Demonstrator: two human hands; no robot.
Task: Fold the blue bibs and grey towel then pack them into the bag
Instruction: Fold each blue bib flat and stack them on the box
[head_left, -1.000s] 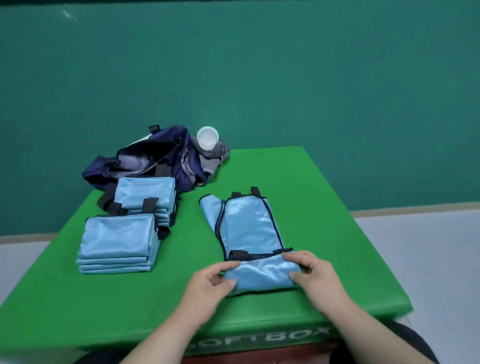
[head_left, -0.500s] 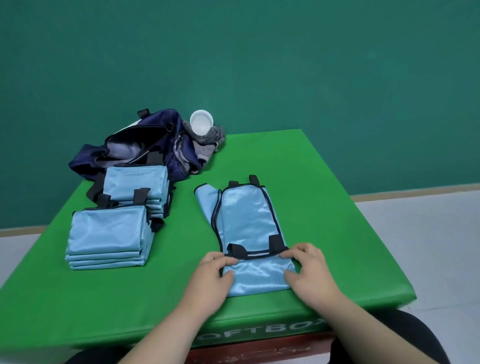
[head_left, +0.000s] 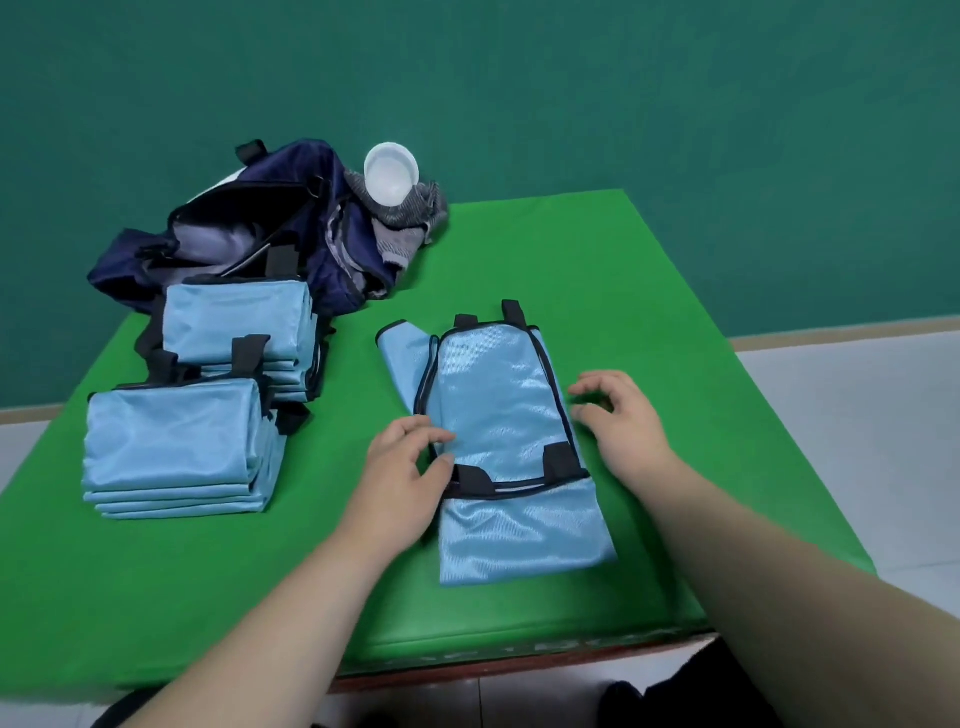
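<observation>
Bib bottom fold done; left hand now pinches the 9 o'clock edge, right hand relaxed at 3 o'clock: side fold likely next.

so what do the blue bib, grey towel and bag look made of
Blue bib: thin synthetic, satin-like fabric, probably; it shines in streaks.
Grey towel: soft knit or terry, matte, ribbed, crumpled.
Bag: dark navy woven fabric, likely nylon; slight sheen, slack.
</observation>
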